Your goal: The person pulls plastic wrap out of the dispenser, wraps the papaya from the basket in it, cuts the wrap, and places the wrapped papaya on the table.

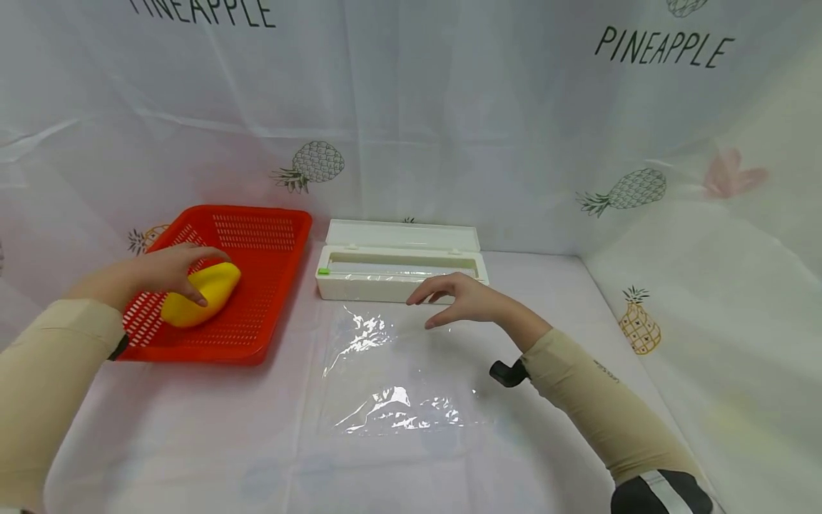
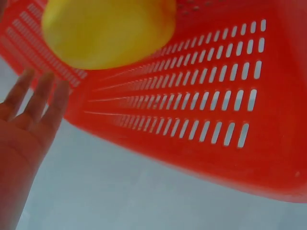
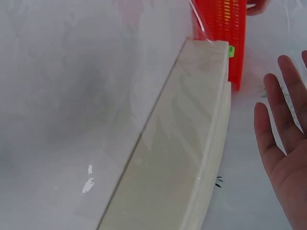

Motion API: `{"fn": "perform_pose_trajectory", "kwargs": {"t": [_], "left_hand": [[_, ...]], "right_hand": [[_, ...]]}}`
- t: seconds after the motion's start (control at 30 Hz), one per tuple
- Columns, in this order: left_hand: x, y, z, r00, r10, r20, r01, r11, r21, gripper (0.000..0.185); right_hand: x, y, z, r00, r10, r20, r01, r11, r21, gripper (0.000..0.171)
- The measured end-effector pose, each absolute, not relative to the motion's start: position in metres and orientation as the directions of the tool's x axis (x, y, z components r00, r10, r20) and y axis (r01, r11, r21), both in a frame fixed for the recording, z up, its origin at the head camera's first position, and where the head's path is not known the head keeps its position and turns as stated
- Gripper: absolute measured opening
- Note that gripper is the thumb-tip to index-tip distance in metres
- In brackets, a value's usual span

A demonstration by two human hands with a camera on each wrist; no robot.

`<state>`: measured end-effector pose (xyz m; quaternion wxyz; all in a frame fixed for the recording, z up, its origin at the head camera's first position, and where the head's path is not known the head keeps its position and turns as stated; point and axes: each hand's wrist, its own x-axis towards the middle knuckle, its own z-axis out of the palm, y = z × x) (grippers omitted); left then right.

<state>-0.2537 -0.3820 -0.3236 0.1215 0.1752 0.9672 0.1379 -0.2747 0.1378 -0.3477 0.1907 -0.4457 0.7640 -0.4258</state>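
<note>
Spanning yellow fruit (image 1: 217, 287) inside the basket (image 1: 270, 285), the left hand (image 1: 165, 268), grip wide, hold unclear, could slip on smooth skin.

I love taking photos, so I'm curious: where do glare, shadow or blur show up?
Head view: glare streaks on the clear film, soft shadows on the white cloth; left wrist view: the yellow object looks out of focus, slots in the red basket crisper toward the right; right wrist view: dim light over the white box, small glints at lower left.
</note>
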Motion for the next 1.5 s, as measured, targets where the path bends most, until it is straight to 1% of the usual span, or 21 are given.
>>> {"fn": "perform_pose_trajectory", "kwargs": {"t": [0.17, 0.27, 0.4, 0.6, 0.87, 1.1, 1.3, 1.5], "left_hand": [[-0.265, -0.388, -0.334, -0.892, 0.385, -0.238, 0.303, 0.898, 0.319, 0.085], [-0.269, -0.392, -0.339, -0.882, 0.377, -0.282, 0.29, 0.907, 0.304, 0.09], [-0.269, -0.397, -0.342, -0.875, 0.342, -0.342, 0.249, 0.925, 0.289, 0.097], [-0.267, -0.399, -0.344, -0.852, 0.316, -0.417, 0.187, 0.928, 0.321, 0.103], [-0.266, -0.395, -0.342, -0.824, 0.327, -0.463, 0.169, 0.922, 0.349, 0.101], [-0.266, -0.385, -0.336, -0.76, 0.325, -0.562, 0.058, 0.896, 0.44, 0.1], [-0.264, -0.379, -0.334, -0.741, 0.322, -0.589, 0.047, 0.9, 0.434, 0.095], [-0.261, -0.372, -0.333, -0.718, 0.354, -0.599, 0.065, 0.891, 0.449, 0.092]], "right_hand": [[-0.275, 0.134, -0.361, -0.541, -0.839, 0.068, -0.504, 0.258, -0.824, 0.038], [-0.276, 0.131, -0.37, -0.543, -0.838, 0.053, -0.492, 0.266, -0.829, 0.038], [-0.276, 0.127, -0.379, -0.551, -0.833, 0.045, -0.469, 0.265, -0.843, 0.039], [-0.271, 0.123, -0.383, -0.556, -0.83, 0.034, -0.465, 0.277, -0.841, 0.041], [-0.253, 0.117, -0.36, -0.542, -0.84, 0.033, -0.468, 0.27, -0.841, 0.037], [-0.251, 0.116, -0.358, -0.537, -0.842, 0.043, -0.475, 0.26, -0.841, 0.034], [-0.25, 0.115, -0.358, -0.539, -0.842, 0.038, -0.47, 0.262, -0.843, 0.035], [-0.252, 0.113, -0.364, -0.539, -0.842, 0.036, -0.456, 0.255, -0.853, 0.035]]}}
